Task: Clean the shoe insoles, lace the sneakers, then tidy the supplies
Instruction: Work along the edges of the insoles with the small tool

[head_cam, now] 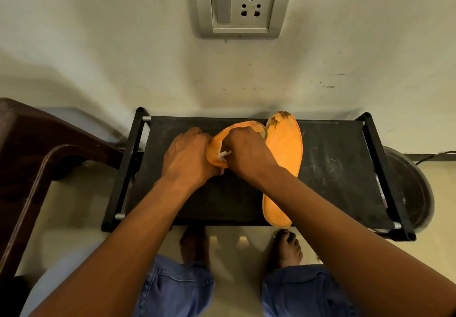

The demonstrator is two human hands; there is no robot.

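Two orange insoles are on a black fabric rack top [333,168]. One insole [283,166] lies flat, running from the far edge to the near edge. The other insole [240,126] is lifted and bent between my hands. My left hand [190,156] grips its left side. My right hand [249,153] covers its middle and pinches a small white wipe or cloth [224,155] against it. Much of the held insole is hidden under my hands.
The rack stands against a white wall with a switch and socket plate [243,5]. A brown plastic chair [37,158] is at the left. A dark round basin [409,188] sits at the right. My bare feet [287,247] are on the tiled floor below.
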